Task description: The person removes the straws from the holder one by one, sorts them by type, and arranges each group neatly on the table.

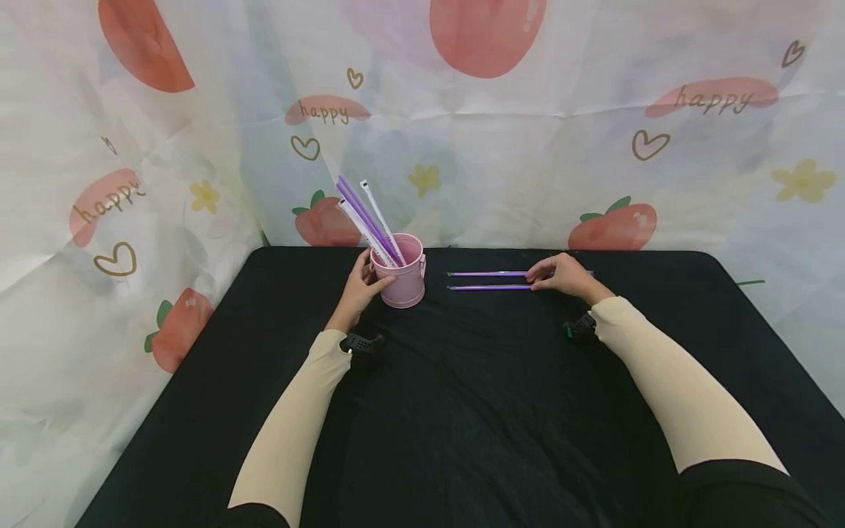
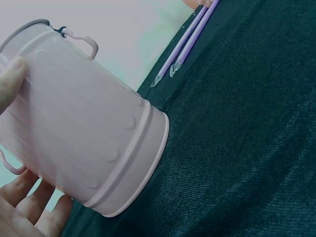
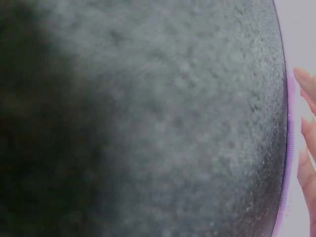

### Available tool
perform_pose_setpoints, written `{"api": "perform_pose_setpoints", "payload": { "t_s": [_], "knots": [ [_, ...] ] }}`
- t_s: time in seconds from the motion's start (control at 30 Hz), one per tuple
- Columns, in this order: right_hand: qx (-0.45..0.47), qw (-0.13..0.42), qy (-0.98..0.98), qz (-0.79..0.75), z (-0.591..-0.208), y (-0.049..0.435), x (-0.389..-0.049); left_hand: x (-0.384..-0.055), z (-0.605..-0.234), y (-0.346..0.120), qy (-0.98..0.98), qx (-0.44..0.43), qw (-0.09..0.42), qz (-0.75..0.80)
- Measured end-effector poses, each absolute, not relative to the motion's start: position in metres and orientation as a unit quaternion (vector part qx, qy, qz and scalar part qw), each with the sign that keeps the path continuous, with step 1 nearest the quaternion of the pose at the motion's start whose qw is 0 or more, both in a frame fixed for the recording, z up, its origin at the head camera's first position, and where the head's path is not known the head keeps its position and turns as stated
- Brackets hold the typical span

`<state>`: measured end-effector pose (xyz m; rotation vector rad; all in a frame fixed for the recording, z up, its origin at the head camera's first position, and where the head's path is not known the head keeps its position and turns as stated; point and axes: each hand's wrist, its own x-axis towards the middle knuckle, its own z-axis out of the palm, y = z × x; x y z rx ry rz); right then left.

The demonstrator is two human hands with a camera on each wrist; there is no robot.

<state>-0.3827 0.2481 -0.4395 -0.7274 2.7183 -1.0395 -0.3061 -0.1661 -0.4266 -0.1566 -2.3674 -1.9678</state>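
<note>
A pink bucket (image 1: 404, 287) with small side handles stands upright on the black cloth in the head view. My left hand (image 1: 359, 295) holds it from the left, thumb (image 2: 11, 81) on the near side and fingers around the far side. Several straws (image 1: 371, 220), purple and white, lean leftward out of it. To its right, two purple straws (image 1: 488, 287) in clear wrappers lie side by side. My right hand (image 1: 561, 277) is over their right part, fingers bent loosely. In the right wrist view, its fingers (image 3: 307, 173) are beside a ribbed purple straw (image 3: 290, 133); contact is unclear.
A black cloth (image 1: 449, 411) covers the table. Behind and to the left hangs a pale printed curtain (image 1: 502, 161) with fruit, hearts and "happy" lettering. At the right edge lies a thin dark strip (image 1: 751, 282).
</note>
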Motion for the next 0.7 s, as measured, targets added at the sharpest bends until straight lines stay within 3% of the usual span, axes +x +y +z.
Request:
{"api": "perform_pose_setpoints", "payload": {
  "t_s": [0.17,0.7],
  "knots": [
    [-0.234,0.074,0.898,-0.365,-0.438,0.250,-0.380,-0.293,-0.409,-0.163,-0.770,-0.049,0.020,-0.635],
    [-0.204,0.046,0.858,-0.469,-0.439,0.250,-0.374,-0.292,-0.408,-0.162,-0.764,-0.047,0.013,-0.643]
  ]
}}
